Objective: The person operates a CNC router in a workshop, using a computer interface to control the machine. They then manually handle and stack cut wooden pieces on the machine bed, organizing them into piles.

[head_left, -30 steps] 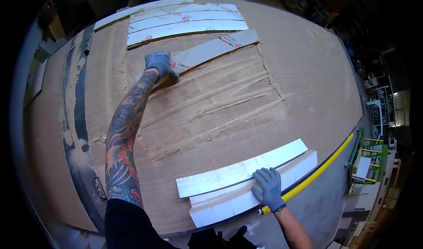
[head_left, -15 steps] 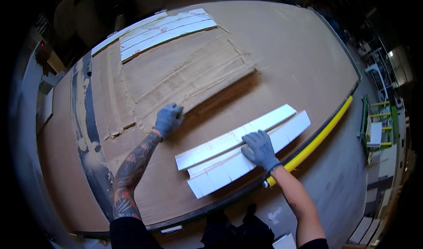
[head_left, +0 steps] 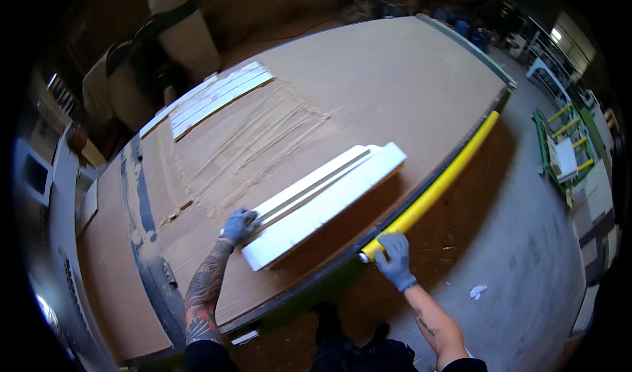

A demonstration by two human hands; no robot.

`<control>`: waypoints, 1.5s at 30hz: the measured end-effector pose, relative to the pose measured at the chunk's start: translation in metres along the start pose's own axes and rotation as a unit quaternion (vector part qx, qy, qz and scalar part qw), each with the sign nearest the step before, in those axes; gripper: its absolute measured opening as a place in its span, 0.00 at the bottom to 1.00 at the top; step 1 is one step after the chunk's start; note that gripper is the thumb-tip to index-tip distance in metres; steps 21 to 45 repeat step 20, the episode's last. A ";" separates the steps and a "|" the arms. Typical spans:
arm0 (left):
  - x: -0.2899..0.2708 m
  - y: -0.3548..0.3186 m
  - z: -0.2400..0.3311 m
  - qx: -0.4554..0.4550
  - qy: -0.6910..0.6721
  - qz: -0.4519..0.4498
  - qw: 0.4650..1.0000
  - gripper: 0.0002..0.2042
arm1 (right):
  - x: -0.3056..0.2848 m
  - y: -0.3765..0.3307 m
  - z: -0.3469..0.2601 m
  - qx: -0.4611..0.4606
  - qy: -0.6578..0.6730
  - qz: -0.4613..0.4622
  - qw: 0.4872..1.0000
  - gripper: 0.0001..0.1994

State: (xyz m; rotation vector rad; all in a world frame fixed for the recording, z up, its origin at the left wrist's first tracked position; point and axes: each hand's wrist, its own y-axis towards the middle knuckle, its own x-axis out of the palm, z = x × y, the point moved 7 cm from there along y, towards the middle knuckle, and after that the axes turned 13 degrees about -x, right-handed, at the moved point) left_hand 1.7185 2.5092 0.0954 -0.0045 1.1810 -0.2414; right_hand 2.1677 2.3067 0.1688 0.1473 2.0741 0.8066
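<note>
My left hand (head_left: 241, 226), in a grey glove, is closed at the left end of a stack of long white boards (head_left: 329, 204). Its fingers curl over the board end, and their tips are partly hidden. A dark line runs lengthwise between the boards, which lie at a slant near the table's front edge. My right hand (head_left: 395, 260), also gloved in grey, has its fingers apart beside the end of a yellow padded bar (head_left: 441, 188). Contact between that hand and the bar cannot be made out. Under the boards spreads a wide brown tabletop (head_left: 368, 76).
More white boards (head_left: 220, 99) lie at the table's far left. Ridged sawdust (head_left: 257, 145) covers the surface in front of them. A dark, dusty strip (head_left: 141, 221) crosses the left side. Off to the right stands a green rack with yellow bars (head_left: 566, 135) on the grey floor (head_left: 500, 240).
My left hand has come from the sawdust's edge to the boards' left end. My right hand has left the boards for the yellow bar. The boards lie closer together, and the view has shifted.
</note>
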 end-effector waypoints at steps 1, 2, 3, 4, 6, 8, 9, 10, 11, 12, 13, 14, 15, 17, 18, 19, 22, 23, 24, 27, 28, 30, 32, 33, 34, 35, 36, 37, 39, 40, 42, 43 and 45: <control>-0.001 -0.006 0.006 -0.037 0.004 -0.015 0.999 0.15 | -0.034 -0.054 0.014 0.041 -0.032 0.016 0.999 0.15; -0.002 -0.015 -0.002 -0.057 -0.004 0.015 0.998 0.14 | -0.070 -0.109 0.029 0.114 -0.020 0.019 0.993 0.13; 0.014 -0.023 -0.004 -0.092 -0.021 0.028 0.995 0.14 | -0.106 -0.182 0.047 0.170 -0.061 0.020 0.983 0.12; 0.010 -0.037 -0.008 -0.113 -0.032 0.103 0.988 0.14 | -0.145 -0.253 0.062 0.254 -0.079 0.044 0.963 0.12; 0.002 -0.078 -0.009 -0.174 -0.065 0.211 0.960 0.15 | -0.226 -0.391 0.080 0.382 -0.122 0.064 0.914 0.12; 0.000 -0.133 0.004 -0.235 -0.112 0.323 0.910 0.15 | -0.294 -0.532 0.086 0.453 -0.155 0.160 0.863 0.11; 0.020 -0.153 0.047 -0.242 -0.123 0.298 0.915 0.15 | -0.325 -0.582 0.084 0.506 -0.172 0.165 0.829 0.11; 0.033 -0.187 0.100 -0.198 -0.125 0.317 0.919 0.17 | -0.359 -0.622 0.083 0.551 -0.179 0.169 0.797 0.11; 0.053 -0.229 0.120 -0.267 0.023 0.292 0.918 0.18 | -0.382 -0.659 0.074 0.598 -0.174 0.168 0.764 0.11; 0.083 -0.265 0.151 -0.231 -0.004 0.301 0.925 0.20 | -0.406 -0.711 0.081 0.619 -0.175 0.205 0.738 0.10; 0.144 -0.298 0.204 -0.394 0.039 0.153 0.906 0.21 | -0.452 -0.750 0.103 0.614 -0.185 0.230 0.732 0.10; 0.164 -0.328 0.217 -0.258 0.098 0.251 0.928 0.21 | -0.468 -0.763 0.110 0.612 -0.173 0.253 0.729 0.10; 0.201 -0.345 0.259 -0.232 0.109 0.226 0.940 0.21 | -0.490 -0.780 0.109 0.611 -0.178 0.266 0.724 0.11; 0.263 -0.346 0.377 -0.354 0.080 -0.008 0.932 0.21 | -0.527 -0.805 0.146 0.633 -0.139 0.289 0.704 0.12; 0.264 -0.348 0.429 -0.401 0.058 -0.063 0.912 0.20 | -0.528 -0.807 0.156 0.647 -0.125 0.281 0.698 0.12; 0.279 -0.356 0.502 -0.452 0.026 -0.123 0.883 0.20 | -0.552 -0.811 0.186 0.653 -0.117 0.266 0.699 0.12; 0.262 -0.361 0.547 -0.497 0.013 -0.180 0.848 0.19 | -0.555 -0.816 0.185 0.658 -0.115 0.269 0.694 0.12; 0.262 -0.361 0.547 -0.497 0.013 -0.180 0.848 0.19 | -0.555 -0.816 0.185 0.658 -0.115 0.269 0.694 0.12; 0.262 -0.361 0.547 -0.497 0.013 -0.180 0.848 0.19 | -0.555 -0.816 0.185 0.658 -0.115 0.269 0.694 0.12; 0.262 -0.361 0.547 -0.497 0.013 -0.180 0.848 0.19 | -0.555 -0.816 0.185 0.658 -0.115 0.269 0.694 0.12; 0.262 -0.361 0.547 -0.497 0.013 -0.180 0.848 0.19 | -0.555 -0.816 0.185 0.658 -0.115 0.269 0.694 0.12; 0.262 -0.361 0.547 -0.497 0.013 -0.180 0.848 0.19 | -0.555 -0.816 0.185 0.658 -0.115 0.269 0.694 0.12; 0.262 -0.361 0.547 -0.497 0.013 -0.180 0.848 0.19 | -0.555 -0.816 0.185 0.658 -0.115 0.269 0.694 0.12; 0.262 -0.361 0.547 -0.497 0.013 -0.180 0.848 0.19 | -0.555 -0.816 0.185 0.658 -0.115 0.269 0.694 0.12; 0.262 -0.361 0.547 -0.497 0.013 -0.180 0.848 0.19 | -0.555 -0.816 0.185 0.658 -0.115 0.269 0.694 0.12; 0.262 -0.361 0.547 -0.497 0.013 -0.180 0.848 0.19 | -0.555 -0.816 0.185 0.658 -0.115 0.269 0.694 0.12; 0.262 -0.361 0.547 -0.497 0.013 -0.180 0.848 0.19 | -0.555 -0.816 0.185 0.658 -0.115 0.269 0.694 0.12; 0.262 -0.361 0.547 -0.497 0.013 -0.180 0.848 0.19 | -0.555 -0.816 0.185 0.658 -0.115 0.269 0.694 0.12; 0.262 -0.361 0.547 -0.497 0.013 -0.180 0.848 0.19 | -0.555 -0.816 0.185 0.658 -0.115 0.269 0.694 0.12; 0.262 -0.361 0.547 -0.497 0.013 -0.180 0.848 0.19 | -0.555 -0.816 0.185 0.658 -0.115 0.269 0.694 0.12; 0.262 -0.361 0.547 -0.497 0.013 -0.180 0.848 0.19 | -0.555 -0.816 0.185 0.658 -0.115 0.269 0.694 0.12; 0.262 -0.361 0.547 -0.497 0.013 -0.180 0.848 0.19 | -0.555 -0.816 0.185 0.658 -0.115 0.269 0.694 0.12; 0.262 -0.361 0.547 -0.497 0.013 -0.180 0.848 0.19 | -0.555 -0.816 0.185 0.658 -0.115 0.269 0.694 0.12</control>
